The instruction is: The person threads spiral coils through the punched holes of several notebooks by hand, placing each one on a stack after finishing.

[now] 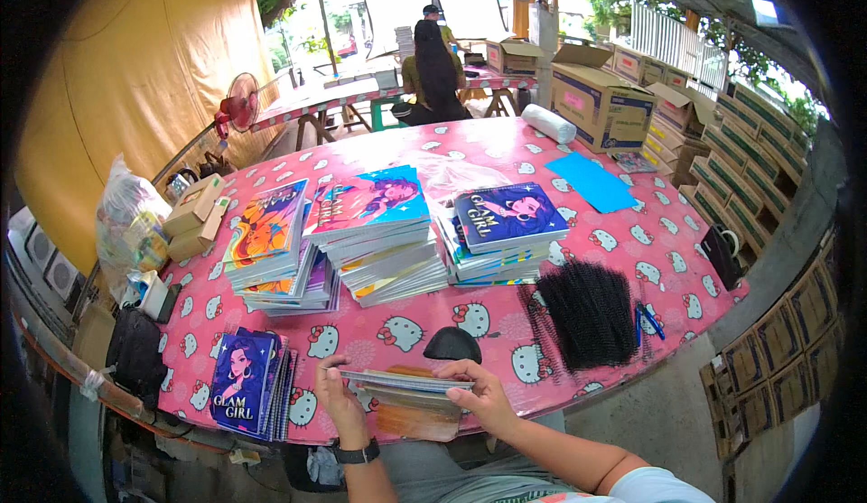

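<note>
Between my two hands, close to the table's near edge, a thin notebook (406,381) is held level and seen nearly edge-on; whether it has a coil in it I cannot tell. My left hand (341,405) grips its left end, a dark band around the wrist. At its right end the fingers and thumb of my right hand (483,398) are closed on it. Under it lies a brown, wood-coloured board (417,420). Just beyond is a black rounded object (453,344). Farther right lies a heap of black spiral binding coils (589,315).
Spiral notebooks stand in tall stacks (375,232) across the middle, with a smaller purple-covered pile (248,384) at the near left. Blue pens (649,321) lie beside the coils, a blue sheet (591,181) behind. Cardboard boxes (601,101) crowd the far right. Beyond sits another person (435,74).
</note>
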Demonstrator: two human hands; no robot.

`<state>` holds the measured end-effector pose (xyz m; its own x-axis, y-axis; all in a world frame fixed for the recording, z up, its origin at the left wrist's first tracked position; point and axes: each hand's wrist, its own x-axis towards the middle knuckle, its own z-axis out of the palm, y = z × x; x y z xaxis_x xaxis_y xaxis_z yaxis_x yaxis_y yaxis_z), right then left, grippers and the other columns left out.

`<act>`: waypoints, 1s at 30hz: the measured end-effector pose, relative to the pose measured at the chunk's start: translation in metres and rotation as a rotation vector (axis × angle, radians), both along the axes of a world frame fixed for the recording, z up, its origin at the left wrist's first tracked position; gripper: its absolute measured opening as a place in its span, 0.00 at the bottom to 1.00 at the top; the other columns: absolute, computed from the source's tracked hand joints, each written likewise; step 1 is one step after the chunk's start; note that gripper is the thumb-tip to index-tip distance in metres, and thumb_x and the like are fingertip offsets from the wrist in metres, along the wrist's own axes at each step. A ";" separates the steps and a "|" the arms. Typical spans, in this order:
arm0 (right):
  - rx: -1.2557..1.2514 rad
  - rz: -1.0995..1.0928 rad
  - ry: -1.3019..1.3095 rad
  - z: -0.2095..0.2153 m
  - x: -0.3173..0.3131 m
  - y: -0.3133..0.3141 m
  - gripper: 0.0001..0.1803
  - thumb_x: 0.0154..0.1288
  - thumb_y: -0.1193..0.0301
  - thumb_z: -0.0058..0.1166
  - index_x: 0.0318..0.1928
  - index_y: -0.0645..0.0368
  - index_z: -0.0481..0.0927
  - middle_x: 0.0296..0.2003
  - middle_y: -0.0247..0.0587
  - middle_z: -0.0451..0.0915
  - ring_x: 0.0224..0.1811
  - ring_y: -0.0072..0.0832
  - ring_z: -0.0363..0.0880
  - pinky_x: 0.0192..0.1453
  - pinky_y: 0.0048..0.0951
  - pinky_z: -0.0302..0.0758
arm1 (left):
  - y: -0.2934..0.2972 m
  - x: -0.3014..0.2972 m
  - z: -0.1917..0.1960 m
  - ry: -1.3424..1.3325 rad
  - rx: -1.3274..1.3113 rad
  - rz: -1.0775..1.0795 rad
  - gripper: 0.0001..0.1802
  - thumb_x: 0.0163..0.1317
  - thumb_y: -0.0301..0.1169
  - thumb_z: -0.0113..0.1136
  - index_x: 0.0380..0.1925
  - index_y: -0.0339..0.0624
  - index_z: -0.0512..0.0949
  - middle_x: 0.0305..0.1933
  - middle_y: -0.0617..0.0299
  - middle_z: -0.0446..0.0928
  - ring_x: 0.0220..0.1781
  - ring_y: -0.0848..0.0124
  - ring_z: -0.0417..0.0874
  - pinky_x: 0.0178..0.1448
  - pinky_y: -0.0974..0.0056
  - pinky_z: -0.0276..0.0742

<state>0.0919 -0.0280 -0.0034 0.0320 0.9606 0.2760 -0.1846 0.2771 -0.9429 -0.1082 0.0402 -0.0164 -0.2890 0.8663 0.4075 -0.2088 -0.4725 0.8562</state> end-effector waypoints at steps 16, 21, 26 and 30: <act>-0.228 -0.738 -1.473 -0.073 0.149 0.058 0.22 0.50 0.62 0.63 0.41 0.65 0.73 0.38 0.53 0.77 0.36 0.47 0.79 0.42 0.42 0.76 | 0.002 0.013 -0.007 -0.151 -0.323 -0.043 0.11 0.59 0.32 0.59 0.39 0.38 0.75 0.31 0.70 0.70 0.31 0.82 0.67 0.33 0.75 0.62; -0.273 -0.660 -1.343 -0.078 0.145 0.065 0.14 0.53 0.67 0.58 0.37 0.63 0.77 0.34 0.54 0.78 0.36 0.50 0.78 0.42 0.44 0.75 | 0.003 0.008 -0.006 -0.003 -0.278 0.035 0.11 0.64 0.34 0.53 0.40 0.38 0.75 0.33 0.70 0.70 0.34 0.81 0.67 0.37 0.74 0.62; -0.210 -0.689 -1.135 -0.039 0.144 0.056 0.10 0.54 0.73 0.52 0.37 0.62 0.78 0.33 0.54 0.79 0.37 0.50 0.78 0.43 0.44 0.74 | -0.003 0.006 -0.004 0.200 -0.241 0.199 0.20 0.67 0.41 0.48 0.53 0.39 0.71 0.50 0.55 0.70 0.52 0.67 0.68 0.58 0.64 0.61; -0.173 -0.545 -0.757 -0.018 0.150 0.045 0.21 0.52 0.79 0.44 0.49 0.62 0.73 0.33 0.51 0.78 0.35 0.41 0.79 0.43 0.35 0.74 | -0.033 0.027 0.023 0.944 0.017 0.533 0.39 0.58 0.55 0.55 0.64 0.45 0.61 0.66 0.53 0.60 0.70 0.56 0.52 0.69 0.40 0.38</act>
<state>0.2415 0.0166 -0.0212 0.3595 0.8956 0.2621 0.6060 -0.0105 -0.7954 -0.0809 0.0067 0.0067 -0.1897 0.7144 0.6735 0.7668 -0.3206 0.5560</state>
